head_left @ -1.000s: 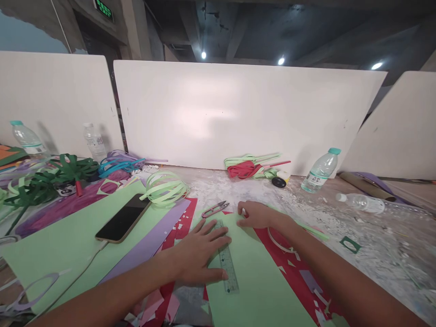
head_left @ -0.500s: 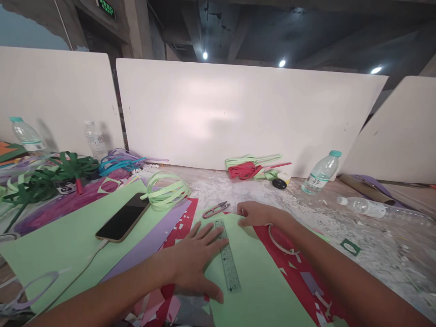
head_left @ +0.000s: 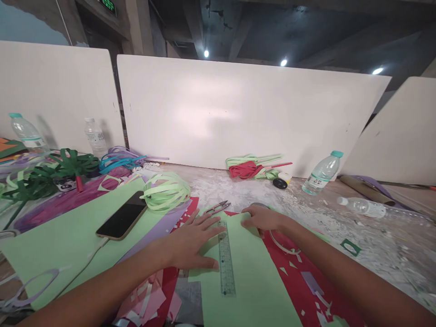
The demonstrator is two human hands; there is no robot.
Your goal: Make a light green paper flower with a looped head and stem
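Left hand (head_left: 190, 245): palm down over the left part of the sheet, fingers spread wide, gripping nothing; we note index fingertip and thumb tip at the ruler's left edge
Right hand (head_left: 265, 219): fingers bent at the sheet's far right corner; we cannot tell whether they pinch the paper
Pale green sheet (head_left: 252, 277): lying in front of us, between and below the two hands, over a red sheet (head_left: 286, 274)
Clear ruler (head_left: 226, 268): flat on the pale green sheet, lengthwise, just right of the left hand
Snips (head_left: 217, 208): on the table (head_left: 381, 245), just beyond the left fingertips
Phone (head_left: 121, 217): screen dark, cable attached, on another green sheet (head_left: 64, 245) to our left
Looped green strips (head_left: 166, 193): one bunch, just beside the phone
Red strips (head_left: 245, 170): bundled near the white board (head_left: 255, 109)
Bottle with teal cap (head_left: 322, 175): standing to our right, beyond the right hand
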